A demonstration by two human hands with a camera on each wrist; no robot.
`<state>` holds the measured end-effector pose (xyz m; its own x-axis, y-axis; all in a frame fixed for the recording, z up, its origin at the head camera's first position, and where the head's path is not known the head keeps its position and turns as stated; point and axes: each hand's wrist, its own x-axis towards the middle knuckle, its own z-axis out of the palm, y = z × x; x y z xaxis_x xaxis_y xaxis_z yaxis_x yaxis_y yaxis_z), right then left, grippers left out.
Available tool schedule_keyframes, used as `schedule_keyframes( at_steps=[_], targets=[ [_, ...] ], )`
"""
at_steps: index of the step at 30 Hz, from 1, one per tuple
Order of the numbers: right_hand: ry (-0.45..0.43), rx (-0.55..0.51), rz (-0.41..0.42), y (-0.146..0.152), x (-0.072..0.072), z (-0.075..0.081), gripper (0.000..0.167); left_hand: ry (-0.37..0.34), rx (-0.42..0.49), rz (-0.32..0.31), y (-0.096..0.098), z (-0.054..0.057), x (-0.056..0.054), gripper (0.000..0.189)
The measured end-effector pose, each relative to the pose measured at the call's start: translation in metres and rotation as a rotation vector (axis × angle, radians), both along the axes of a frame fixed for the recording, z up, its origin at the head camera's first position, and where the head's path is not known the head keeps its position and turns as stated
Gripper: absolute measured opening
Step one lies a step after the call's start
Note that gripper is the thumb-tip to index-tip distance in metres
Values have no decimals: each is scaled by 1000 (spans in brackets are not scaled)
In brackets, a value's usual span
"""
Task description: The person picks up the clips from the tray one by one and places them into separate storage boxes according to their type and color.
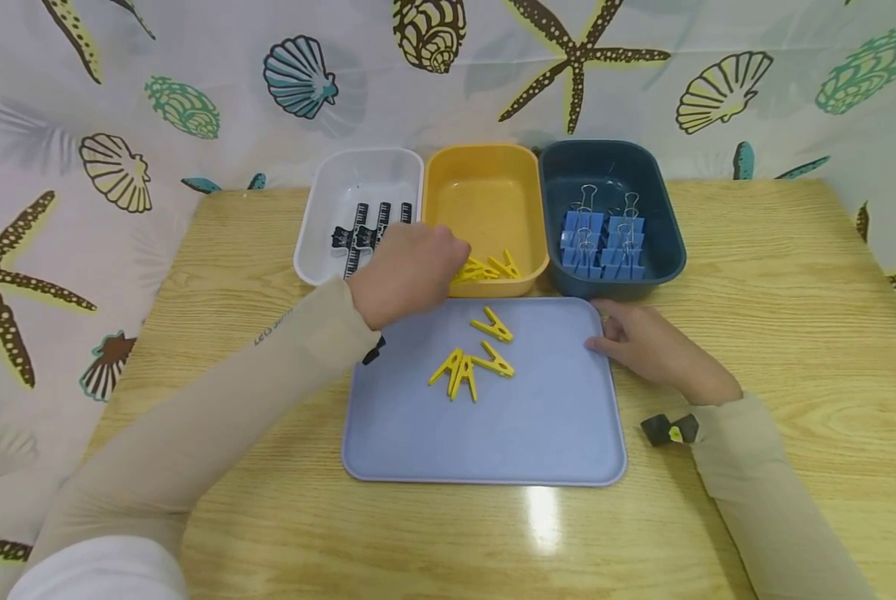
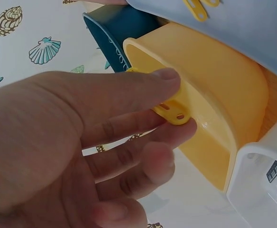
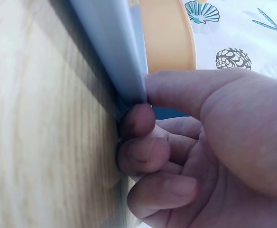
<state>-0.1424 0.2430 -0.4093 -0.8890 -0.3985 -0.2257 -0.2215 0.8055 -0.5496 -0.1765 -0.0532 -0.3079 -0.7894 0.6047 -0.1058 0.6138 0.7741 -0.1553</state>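
My left hand (image 1: pixel 416 271) is over the front of the yellow bin (image 1: pixel 481 192). Between its thumb and fingers it pinches a yellow clothespin (image 2: pixel 176 113), partly hidden by the thumb in the left wrist view. More yellow clothespins (image 1: pixel 506 267) lie at the front of that bin. Several others (image 1: pixel 495 358) are spread on the blue-grey tray (image 1: pixel 485 442), in its upper middle. At the tray's far right corner, my right hand (image 1: pixel 646 346) grips the rim, thumb on top and a fingertip against the underside in the right wrist view.
Left of the yellow bin stands a white bin (image 1: pixel 327 179) with black clips (image 1: pixel 365 237). A dark blue bin (image 1: pixel 668 242) on the right holds blue binder clips (image 1: pixel 601 246). The bins line the back of the wooden table (image 1: pixel 778 275), before a shell-patterned cloth (image 1: pixel 463 100).
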Motion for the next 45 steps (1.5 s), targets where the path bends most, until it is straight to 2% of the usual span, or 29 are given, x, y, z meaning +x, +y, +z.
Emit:
schedule_keyframes(
  at_steps=[5,15,32,45],
  targets=[
    [0,4,-4,-1,0,-1,32,0,-6,7,0,0,-3,12],
    [-3,7,-7,1,-1,-3,32,62,-24,-2,3,-1,-10,11],
    [2,6,-7,1,-1,-3,33,85,-60,15,7,-6,-23,15],
    [1,4,-9,0,-1,-3,32,55,-34,36,5,-10,-33,15]
  ],
)
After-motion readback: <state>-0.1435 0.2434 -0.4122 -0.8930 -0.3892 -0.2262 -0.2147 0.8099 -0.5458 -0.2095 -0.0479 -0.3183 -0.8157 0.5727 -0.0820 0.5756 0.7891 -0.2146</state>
